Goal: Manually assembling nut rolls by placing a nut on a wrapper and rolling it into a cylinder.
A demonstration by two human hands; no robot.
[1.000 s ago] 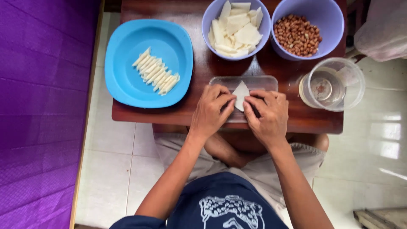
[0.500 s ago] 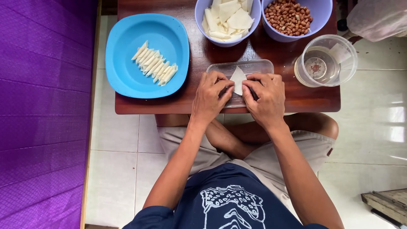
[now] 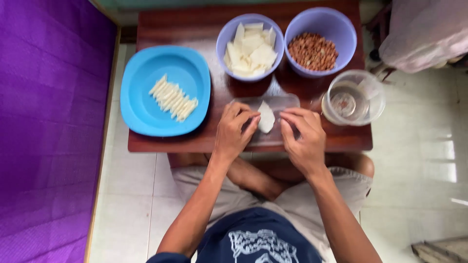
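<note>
We count one white wrapper (image 3: 266, 116) lying on one clear tray (image 3: 282, 102), pinched at its left edge by the curled fingers (image 3: 248, 122) of our left hand (image 3: 234, 131). Our right hand (image 3: 302, 139) rests just right of it, fingers bent onto the tray, gripping nothing we can see. Beyond the fingertips stand two purple bowls, one of wrappers (image 3: 249, 47), one of peanuts (image 3: 313, 50). Left of the fingers sits one blue plate (image 3: 146, 97) with about a dozen rolls (image 3: 173, 97); right, one clear jug (image 3: 352, 97).

Low table (image 3: 161, 143); plate (image 3: 141, 104); bowls (image 3: 226, 39).
</note>
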